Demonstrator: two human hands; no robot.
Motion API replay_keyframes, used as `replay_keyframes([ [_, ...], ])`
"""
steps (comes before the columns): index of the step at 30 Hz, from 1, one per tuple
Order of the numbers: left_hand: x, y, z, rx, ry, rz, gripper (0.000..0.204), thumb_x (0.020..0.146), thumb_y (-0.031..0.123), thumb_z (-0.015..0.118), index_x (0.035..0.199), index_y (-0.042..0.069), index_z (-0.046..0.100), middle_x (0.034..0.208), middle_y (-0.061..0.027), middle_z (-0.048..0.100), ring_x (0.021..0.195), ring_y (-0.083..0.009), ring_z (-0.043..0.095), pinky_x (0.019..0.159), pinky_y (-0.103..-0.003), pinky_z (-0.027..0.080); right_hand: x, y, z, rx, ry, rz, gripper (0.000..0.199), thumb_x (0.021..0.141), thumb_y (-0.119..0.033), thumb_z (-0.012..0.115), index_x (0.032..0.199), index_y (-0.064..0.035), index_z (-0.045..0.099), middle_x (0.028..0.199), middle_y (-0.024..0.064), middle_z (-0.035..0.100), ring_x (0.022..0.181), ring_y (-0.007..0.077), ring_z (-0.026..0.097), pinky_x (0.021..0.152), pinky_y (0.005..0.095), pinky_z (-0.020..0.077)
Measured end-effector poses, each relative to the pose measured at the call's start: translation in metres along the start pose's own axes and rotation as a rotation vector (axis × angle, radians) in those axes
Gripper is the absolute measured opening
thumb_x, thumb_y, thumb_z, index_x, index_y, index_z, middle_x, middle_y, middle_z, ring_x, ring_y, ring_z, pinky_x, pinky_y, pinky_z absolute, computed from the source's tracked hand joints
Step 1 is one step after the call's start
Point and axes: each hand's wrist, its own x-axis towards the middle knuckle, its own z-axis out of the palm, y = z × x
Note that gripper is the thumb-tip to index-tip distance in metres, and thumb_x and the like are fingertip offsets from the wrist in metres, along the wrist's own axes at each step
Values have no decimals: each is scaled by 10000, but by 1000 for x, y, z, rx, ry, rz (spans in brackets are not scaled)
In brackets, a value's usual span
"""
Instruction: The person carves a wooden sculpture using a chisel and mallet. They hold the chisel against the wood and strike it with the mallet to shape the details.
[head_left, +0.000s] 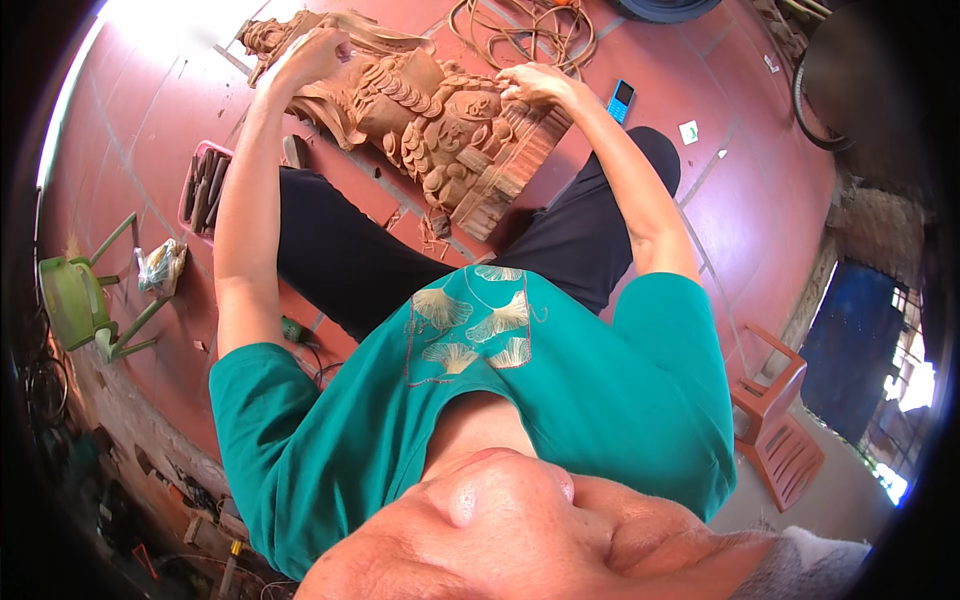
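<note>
Closest is the person's head (pixel 490 510), then a green shirt (pixel 600 400). Left hand (pixel 318 55) curls narrow at the wood carving's (pixel 430 115) narrower end; I cannot tell whether it clasps wood or a tool. Right hand (pixel 537 84) rests bent fingers at the base end's far edge, firmness unclear. Between them the carving slants from far left to near right, on the tiled floor (pixel 750 180) beyond the trousers (pixel 340 245). Outward: a phone (pixel 621 100) right, a pink basket (pixel 187 190) left, and a green stool (pixel 75 300) near the floor's left edge.
</note>
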Motion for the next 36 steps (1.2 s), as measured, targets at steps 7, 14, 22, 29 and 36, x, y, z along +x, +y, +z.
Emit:
replay_keyframes([
  [7, -4, 5, 5, 82, 15, -3, 247, 798, 43, 585, 1041, 13, 619, 949, -181, 670, 917, -327, 649, 812, -416, 488, -31, 13, -4, 126, 364, 71, 479, 930, -388, 574, 1345, -154, 531, 1192, 144, 652, 1121, 335, 603, 934, 464, 473],
  [14, 1, 76, 37, -66, -104, 39, 284, 856, 96, 611, 1135, 42, 594, 972, -189, 645, 896, -315, 627, 807, -400, 474, -65, 26, -15, 30, 536, 134, 426, 905, -380, 598, 1291, -204, 566, 1161, 119, 663, 1085, 333, 620, 892, 491, 502],
  [22, -16, 130, 53, -175, -154, 68, 267, 830, 77, 610, 1089, 12, 616, 913, -217, 656, 909, -367, 632, 801, -416, 476, -104, 17, -33, 215, 831, 20, 390, 846, -228, 663, 1200, -75, 602, 1084, 190, 660, 1022, 376, 620, 870, 459, 499],
  [29, -42, 168, 75, -219, -75, 97, 243, 851, 68, 596, 1090, 38, 636, 926, -187, 678, 892, -347, 657, 781, -404, 502, -104, 16, -31, 168, 797, 18, 403, 848, -251, 657, 1198, -60, 601, 1116, 193, 653, 1049, 364, 614, 894, 457, 492],
  [36, -44, 196, 91, -144, -86, 87, 294, 872, 96, 606, 1166, 93, 608, 992, -165, 665, 907, -358, 653, 754, -427, 517, -110, 16, -26, 176, 891, -51, 401, 856, -260, 650, 1206, -69, 604, 1138, 186, 649, 1071, 352, 607, 923, 443, 483],
])
